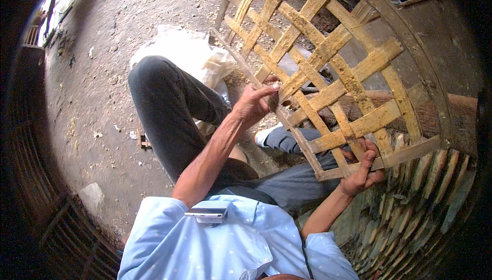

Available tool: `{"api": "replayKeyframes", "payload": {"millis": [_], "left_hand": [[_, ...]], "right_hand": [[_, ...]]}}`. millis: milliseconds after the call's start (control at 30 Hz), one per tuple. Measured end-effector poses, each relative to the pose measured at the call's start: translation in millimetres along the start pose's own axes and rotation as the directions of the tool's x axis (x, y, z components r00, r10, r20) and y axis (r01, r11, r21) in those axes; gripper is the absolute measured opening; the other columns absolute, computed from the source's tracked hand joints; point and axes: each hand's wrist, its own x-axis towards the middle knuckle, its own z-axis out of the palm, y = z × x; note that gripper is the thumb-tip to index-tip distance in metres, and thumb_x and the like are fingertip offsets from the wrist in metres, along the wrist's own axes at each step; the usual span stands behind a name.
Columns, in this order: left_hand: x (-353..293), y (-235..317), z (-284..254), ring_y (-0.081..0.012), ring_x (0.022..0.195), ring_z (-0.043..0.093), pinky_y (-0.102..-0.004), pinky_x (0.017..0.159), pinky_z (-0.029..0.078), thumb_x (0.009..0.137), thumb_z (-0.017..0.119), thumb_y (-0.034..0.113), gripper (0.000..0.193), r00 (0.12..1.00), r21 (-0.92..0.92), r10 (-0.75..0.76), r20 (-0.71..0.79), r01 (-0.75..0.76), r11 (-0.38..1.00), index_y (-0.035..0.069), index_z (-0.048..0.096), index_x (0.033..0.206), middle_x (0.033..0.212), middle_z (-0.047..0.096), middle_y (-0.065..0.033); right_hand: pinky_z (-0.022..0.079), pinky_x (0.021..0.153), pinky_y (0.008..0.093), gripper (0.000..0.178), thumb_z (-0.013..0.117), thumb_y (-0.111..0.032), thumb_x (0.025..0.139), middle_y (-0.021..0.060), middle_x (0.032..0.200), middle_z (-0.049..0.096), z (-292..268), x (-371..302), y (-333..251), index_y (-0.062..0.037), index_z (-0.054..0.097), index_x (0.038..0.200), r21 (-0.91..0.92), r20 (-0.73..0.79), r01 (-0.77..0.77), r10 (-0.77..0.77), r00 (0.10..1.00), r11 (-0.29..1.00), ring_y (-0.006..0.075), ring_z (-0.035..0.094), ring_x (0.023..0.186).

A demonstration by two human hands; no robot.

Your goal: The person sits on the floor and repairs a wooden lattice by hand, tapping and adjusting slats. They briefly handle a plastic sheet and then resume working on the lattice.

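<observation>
A lattice panel of wide, yellowish, bamboo-like strips woven crosswise sits in a thin wooden frame. It is tilted in front of me, from the upper right down toward my lap. My left hand grips the frame's near-left edge, with the thumb laid over it and some fingers hidden behind. At the lower right corner area, my right hand is closed round the bottom rail, its fingertips showing through the openings. Brown, rough patches mark some strips.
A pale plastic sack lies on the floor beyond my bent left knee. Behind the panel runs a thick log. Many thin slats stand packed in a row at lower right. Chips litter the concrete floor. A phone rests at my chest.
</observation>
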Motion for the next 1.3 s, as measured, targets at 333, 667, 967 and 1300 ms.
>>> {"api": "replayKeyframes", "payload": {"millis": [333,667,967,1300], "left_hand": [[-24,30,8,-0.0288,0.108,0.069,-0.0315,0.087,0.057,0.087,0.078,0.010,0.056,0.986,0.354,-0.129,0.105,0.085,0.932,0.002,0.044,0.132,0.111,0.071,-0.0159],[-21,35,-3,-0.0284,0.102,0.069,-0.0322,0.085,0.057,0.087,0.076,0.008,0.047,0.993,0.273,-0.043,0.106,0.012,0.962,0.001,0.050,0.125,0.108,0.071,-0.0142],[35,52,-86,-0.0294,0.102,0.059,-0.0384,0.088,0.053,0.103,0.051,0.026,0.044,0.472,0.291,0.642,-0.604,-0.619,0.730,-0.002,0.045,0.136,0.117,0.055,-0.0178],[91,-18,-41,-0.0369,0.129,0.046,-0.0461,0.106,0.041,0.106,0.035,0.044,0.067,0.686,0.787,0.694,-0.219,-0.296,0.541,-0.001,0.021,0.155,0.144,0.042,-0.0224]], "right_hand": [[0.060,0.072,0.0386,0.059,0.069,-0.039,0.093,0.0224,0.129,0.058,-5,15,10,0.0042,0.056,0.131,0.135,-0.046,-0.142,0.149,0.988,0.981,0.0315,0.063,0.109],[0.053,0.064,0.0253,0.053,0.063,-0.032,0.098,0.0171,0.126,0.063,17,26,10,0.0041,0.055,0.136,0.091,-0.106,-0.324,0.332,0.937,0.942,0.0181,0.066,0.095],[0.060,0.066,0.0314,0.035,0.058,-0.021,0.102,0.0167,0.119,0.069,49,49,-38,0.0074,0.067,0.120,-0.291,0.163,-0.011,0.061,0.985,0.957,0.0200,0.068,0.094],[0.060,0.082,0.0339,0.029,0.060,-0.014,0.100,0.0144,0.116,0.071,54,4,-20,0.0043,0.068,0.120,-0.513,0.436,0.201,0.051,0.899,0.834,0.0209,0.069,0.101]]}}
